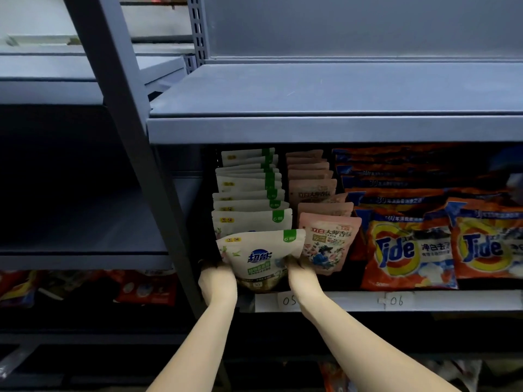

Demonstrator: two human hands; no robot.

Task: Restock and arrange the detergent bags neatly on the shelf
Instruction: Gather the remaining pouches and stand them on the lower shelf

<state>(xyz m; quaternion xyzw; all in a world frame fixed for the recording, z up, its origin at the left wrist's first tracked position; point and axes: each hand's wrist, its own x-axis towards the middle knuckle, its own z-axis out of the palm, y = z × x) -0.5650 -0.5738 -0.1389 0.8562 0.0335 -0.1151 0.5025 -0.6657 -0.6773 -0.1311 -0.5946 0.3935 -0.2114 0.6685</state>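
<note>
Currently I hold the front white detergent bag (pixel 261 257) with both hands at the left end of the stocked shelf (pixel 368 301). My left hand (pixel 216 281) grips the bag's lower left edge, fingers curled round it; my right hand (pixel 301 274) grips the lower right edge the same way. The fingertips themselves are hidden behind the bag. The bag stands upright, tilted slightly, its base at the front lip of the shelf, just above the paper label marked 05 (pixel 288 300).

Directly behind it stands the row of white bags (pixel 250 190) with green corner tabs, upright and packed one behind another toward the back. Just right of that row is the row of pink bags (pixel 329 241), also upright; the front pink bag touches or nearly touches the right edge of the bag I hold. Further right sit the orange Tide bags (pixel 407 250), in rows, above the label marked 06 (pixel 396 301).

A grey upright post (pixel 135 165) crosses the view left of my left hand. The grey shelf above (pixel 325 91) shows a bare top.
</note>
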